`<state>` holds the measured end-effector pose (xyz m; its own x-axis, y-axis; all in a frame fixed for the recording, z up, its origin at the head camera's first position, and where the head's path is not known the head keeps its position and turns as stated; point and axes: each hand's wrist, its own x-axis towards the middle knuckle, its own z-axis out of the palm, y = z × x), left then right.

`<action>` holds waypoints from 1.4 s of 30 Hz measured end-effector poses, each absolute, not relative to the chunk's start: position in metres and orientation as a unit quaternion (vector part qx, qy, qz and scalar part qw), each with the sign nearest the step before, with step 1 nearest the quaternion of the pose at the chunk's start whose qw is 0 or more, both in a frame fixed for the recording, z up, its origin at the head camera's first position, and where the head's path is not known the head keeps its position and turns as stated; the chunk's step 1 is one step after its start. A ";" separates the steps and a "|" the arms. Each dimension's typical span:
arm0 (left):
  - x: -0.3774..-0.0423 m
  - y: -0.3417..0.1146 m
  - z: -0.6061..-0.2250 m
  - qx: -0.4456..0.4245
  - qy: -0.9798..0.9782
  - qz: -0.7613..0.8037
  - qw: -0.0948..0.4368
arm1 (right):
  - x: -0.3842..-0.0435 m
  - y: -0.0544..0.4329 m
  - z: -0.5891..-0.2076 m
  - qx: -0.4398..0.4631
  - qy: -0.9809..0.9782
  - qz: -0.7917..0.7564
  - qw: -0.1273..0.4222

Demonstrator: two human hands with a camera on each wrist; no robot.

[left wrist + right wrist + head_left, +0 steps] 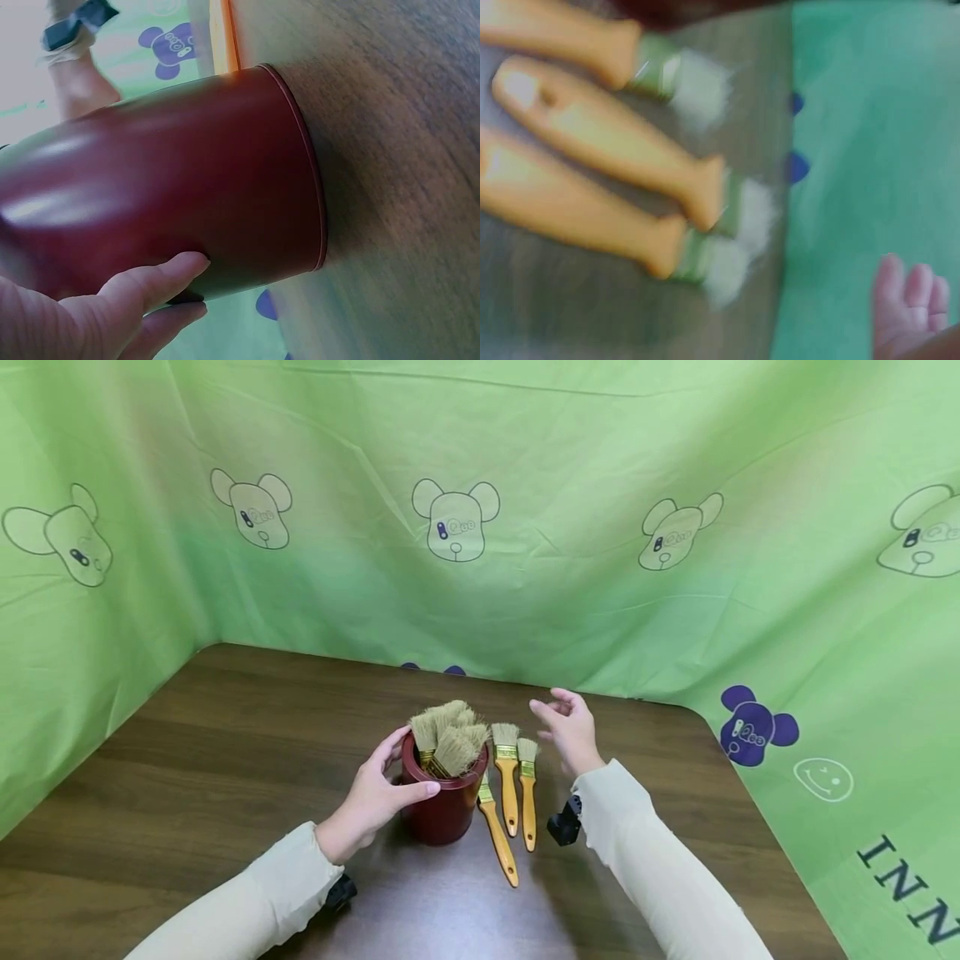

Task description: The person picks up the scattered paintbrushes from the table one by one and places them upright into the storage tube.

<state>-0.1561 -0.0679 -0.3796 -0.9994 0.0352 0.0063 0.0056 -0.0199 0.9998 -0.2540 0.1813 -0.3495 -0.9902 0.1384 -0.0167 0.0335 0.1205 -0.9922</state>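
Observation:
A dark red cylindrical pot stands upright on the table, holding several paintbrushes with their pale bristles up. My left hand grips the pot near its top, thumb on the near side and fingers around the left; its fingers lie against the red wall. Beside the pot lie three wooden-handled paintbrushes: one partly hidden by it, a wider one and a narrow one. Over the table just right of their bristles, my right hand is raised with loosely bent fingers, holding nothing.
The brown wooden table ends at a green printed cloth hanging behind and at the sides. Black wrist cameras sit on both sleeves, one under the right wrist. The right wrist view is blurred.

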 end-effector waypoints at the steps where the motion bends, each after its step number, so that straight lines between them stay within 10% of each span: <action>1: -0.156 -0.068 -0.380 0.015 0.700 0.714 0.010 | -0.255 0.185 -0.354 -0.067 -0.763 0.643 0.026; 18: -0.156 -0.069 -0.383 0.023 0.689 0.725 0.007 | -0.243 0.193 -0.405 -0.140 -0.851 0.489 -0.127; 42: -0.158 -0.068 -0.380 0.014 0.691 0.723 0.012 | -0.243 0.199 -0.397 -0.129 -0.895 0.407 -0.125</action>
<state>-0.1576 -0.0677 -0.3802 -0.9993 0.0372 0.0038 0.0021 -0.0454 0.9990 -0.2427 0.1988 -0.3966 -0.9354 0.1290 -0.3292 0.3330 0.6347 -0.6973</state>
